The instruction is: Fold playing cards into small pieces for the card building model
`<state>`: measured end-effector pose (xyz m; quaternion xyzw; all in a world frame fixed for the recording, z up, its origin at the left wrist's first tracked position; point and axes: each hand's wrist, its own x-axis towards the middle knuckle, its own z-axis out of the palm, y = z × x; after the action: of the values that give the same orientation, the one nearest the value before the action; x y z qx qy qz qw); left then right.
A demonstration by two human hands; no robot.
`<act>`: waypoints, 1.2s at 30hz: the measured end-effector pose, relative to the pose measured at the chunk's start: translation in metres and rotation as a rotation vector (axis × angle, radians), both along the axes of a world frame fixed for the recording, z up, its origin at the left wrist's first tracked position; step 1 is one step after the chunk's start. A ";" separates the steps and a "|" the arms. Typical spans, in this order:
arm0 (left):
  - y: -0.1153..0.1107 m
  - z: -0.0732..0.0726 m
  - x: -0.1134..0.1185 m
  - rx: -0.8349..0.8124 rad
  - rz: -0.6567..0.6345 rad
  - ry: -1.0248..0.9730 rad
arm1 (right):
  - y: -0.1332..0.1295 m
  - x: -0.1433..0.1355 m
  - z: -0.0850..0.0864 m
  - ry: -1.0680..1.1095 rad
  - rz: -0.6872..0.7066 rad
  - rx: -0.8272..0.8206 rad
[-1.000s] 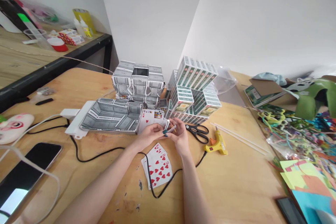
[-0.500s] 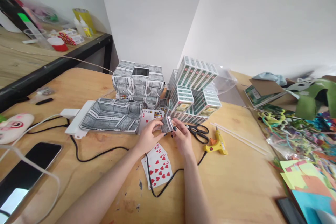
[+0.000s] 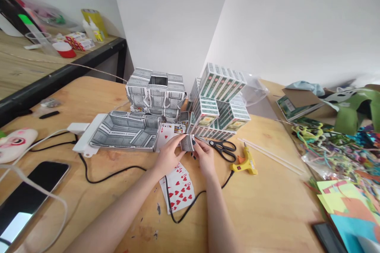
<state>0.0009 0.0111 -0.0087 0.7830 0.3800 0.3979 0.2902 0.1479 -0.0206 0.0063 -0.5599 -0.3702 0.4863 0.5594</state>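
Head view. A small folded card piece (image 3: 187, 143), patterned back upward, is held between the left hand (image 3: 170, 153) and the right hand (image 3: 205, 158), above the middle of the desk (image 3: 267, 213). The left grip is nearly closed, the piece's left side being pinched; the right grip is likewise drawn in, its fingertips set against the right side. Neither hand is nearer, since the piece is touched by both. Its long axis appears to be directed from the near edge of the desk toward the far edge, though the ends are partly hidden by fingers.

Beyond and to the left, the face-up cards (image 3: 166, 133) and the card-built tray (image 3: 126, 130) are placed; beyond and to the right, the stacked card boxes (image 3: 221, 106). On the right, the scissors (image 3: 225, 150) are laid with blades pointed toward the piece, close beside the right hand, and the yellow glue gun (image 3: 246, 161) is set farther out. On the near side, the fanned heart cards (image 3: 181, 193) are crossed by the black cord (image 3: 191, 208), which is also passed beneath the right forearm.
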 end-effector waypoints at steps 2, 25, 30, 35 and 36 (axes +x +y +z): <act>0.000 0.000 0.000 0.030 0.009 0.037 | 0.000 0.000 -0.001 -0.038 0.000 0.007; -0.001 0.001 -0.002 0.030 -0.016 0.027 | 0.000 0.001 -0.005 0.302 0.075 -0.081; -0.001 0.002 -0.002 0.016 -0.017 0.011 | 0.000 0.001 -0.009 0.259 0.045 -0.056; -0.002 0.003 -0.001 -0.014 -0.034 -0.007 | -0.001 0.002 -0.006 0.167 0.025 -0.042; -0.002 0.003 -0.001 -0.019 -0.037 -0.011 | -0.001 0.002 -0.006 0.161 0.023 -0.038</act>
<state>-0.0002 0.0095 -0.0056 0.7847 0.3678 0.3933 0.3072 0.1500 -0.0217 0.0008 -0.5253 -0.3213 0.5429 0.5710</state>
